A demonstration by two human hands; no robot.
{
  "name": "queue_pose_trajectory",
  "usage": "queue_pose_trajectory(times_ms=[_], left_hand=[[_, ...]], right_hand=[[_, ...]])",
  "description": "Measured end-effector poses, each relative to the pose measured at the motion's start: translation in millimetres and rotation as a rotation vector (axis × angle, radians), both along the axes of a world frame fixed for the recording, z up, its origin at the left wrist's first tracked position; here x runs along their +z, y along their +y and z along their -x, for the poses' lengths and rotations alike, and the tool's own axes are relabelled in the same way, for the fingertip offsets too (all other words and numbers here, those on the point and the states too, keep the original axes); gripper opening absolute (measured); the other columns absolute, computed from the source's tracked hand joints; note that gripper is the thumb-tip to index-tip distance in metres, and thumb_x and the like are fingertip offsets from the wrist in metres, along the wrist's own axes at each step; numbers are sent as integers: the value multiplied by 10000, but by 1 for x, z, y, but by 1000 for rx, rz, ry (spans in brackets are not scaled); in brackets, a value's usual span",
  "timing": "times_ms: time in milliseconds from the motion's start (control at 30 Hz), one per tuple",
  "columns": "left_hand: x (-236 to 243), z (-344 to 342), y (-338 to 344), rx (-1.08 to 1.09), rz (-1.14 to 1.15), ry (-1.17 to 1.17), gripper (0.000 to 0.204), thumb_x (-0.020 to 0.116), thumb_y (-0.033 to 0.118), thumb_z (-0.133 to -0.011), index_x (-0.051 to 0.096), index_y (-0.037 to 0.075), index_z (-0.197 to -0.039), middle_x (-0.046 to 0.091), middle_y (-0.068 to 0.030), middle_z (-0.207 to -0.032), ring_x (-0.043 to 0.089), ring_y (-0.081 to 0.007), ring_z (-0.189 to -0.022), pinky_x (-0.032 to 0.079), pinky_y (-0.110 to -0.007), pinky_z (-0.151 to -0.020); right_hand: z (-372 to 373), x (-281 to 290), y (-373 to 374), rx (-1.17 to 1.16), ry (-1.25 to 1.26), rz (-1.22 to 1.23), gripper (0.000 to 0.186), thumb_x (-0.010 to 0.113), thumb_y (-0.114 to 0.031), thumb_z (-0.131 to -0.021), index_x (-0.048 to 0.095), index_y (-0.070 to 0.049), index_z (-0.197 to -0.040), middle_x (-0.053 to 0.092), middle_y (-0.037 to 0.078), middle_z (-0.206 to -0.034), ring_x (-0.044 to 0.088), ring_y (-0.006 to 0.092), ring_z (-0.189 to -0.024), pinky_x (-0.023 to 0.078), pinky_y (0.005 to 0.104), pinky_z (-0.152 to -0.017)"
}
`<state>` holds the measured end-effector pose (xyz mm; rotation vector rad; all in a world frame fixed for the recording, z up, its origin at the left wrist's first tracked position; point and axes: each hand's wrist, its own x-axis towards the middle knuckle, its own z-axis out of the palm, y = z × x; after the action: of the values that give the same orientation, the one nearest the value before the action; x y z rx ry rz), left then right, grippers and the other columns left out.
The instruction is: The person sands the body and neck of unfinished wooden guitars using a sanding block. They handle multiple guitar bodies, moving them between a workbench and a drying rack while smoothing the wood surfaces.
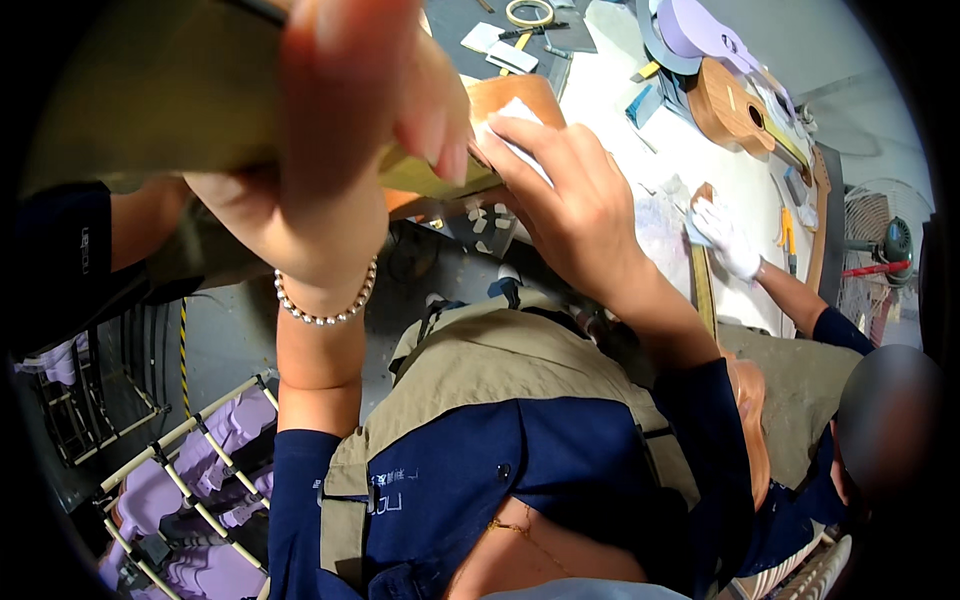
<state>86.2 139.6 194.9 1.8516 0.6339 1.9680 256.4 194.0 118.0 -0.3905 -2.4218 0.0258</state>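
Close to the camera, my left hand (345,120) is blurred, its fingers closed round the yellowish, tape-covered neck of a small wooden guitar or ukulele. Part of that instrument's glossy orange-brown body (540,92) shows beyond my fingers; the rest is hidden. With bent fingers, my right hand (585,215) presses a folded white cloth or paper (518,112) against the body. A beaded bracelet (325,318) circles my left wrist.
On the white workbench (600,90) lie a wooden ukulele (725,105) and a lilac one (690,28). At right, a co-worker's white-gloved hand (735,240) works on another neck (702,290). Lower left stands a rack (215,430) of lilac parts. A tape roll (530,12) lies ahead.
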Motion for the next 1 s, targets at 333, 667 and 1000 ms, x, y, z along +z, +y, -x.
queue_pose_trajectory(times_ms=[333, 667, 1000], left_hand=[[0, 11, -1, 85, 84, -3, 308, 354, 405, -960, 464, 118, -953, 419, 16, -545, 380, -95, -386, 363, -264, -411], [-1, 17, 6, -126, 50, 3, 333, 385, 444, -940, 469, 122, -941, 438, 33, -544, 416, -80, -396, 398, -249, -426], [-1, 27, 9, -234, 86, 29, 340, 394, 493, -919, 456, 163, -974, 459, 56, -562, 451, -67, -419, 397, -219, -435]], right_hand=[[-35, 18, 26, 198, 58, 111, 423, 690, -143, -686, 592, -70, -1091, 566, 69, -1106, 575, 248, -845, 472, 345, -723], [-6, 37, 53, 366, -209, -154, 310, 686, -166, -623, 657, -150, -931, 593, -31, -982, 523, 189, -751, 490, 286, -611], [3, 48, 75, 590, -282, -49, 261, 678, -156, -670, 671, -120, -929, 621, -32, -963, 550, 199, -810, 489, 305, -672]])
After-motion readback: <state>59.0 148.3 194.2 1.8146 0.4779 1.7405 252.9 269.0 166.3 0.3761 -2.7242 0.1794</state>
